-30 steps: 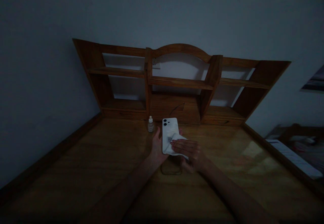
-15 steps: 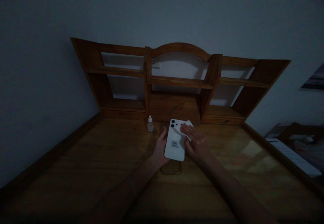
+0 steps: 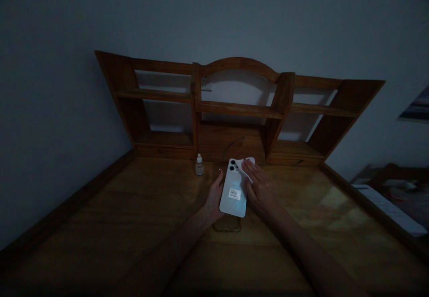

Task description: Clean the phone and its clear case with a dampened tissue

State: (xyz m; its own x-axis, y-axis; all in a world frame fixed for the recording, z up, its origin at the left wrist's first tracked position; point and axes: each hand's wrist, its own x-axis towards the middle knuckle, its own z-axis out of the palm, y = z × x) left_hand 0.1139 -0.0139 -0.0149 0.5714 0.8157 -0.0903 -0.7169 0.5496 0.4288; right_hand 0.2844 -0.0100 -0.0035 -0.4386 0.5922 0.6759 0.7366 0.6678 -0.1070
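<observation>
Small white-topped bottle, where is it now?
In the head view, the small bottle stands on the desk, left of the white phone, beyond the left hand and just before the wooden shelf unit.

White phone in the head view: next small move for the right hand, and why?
I'd probably slide the right hand and the white cloth down the phone. The fingers sit at its top corner, beside the lenses, while the lower back around the label is uncovered and the left hand supports the phone.
</observation>
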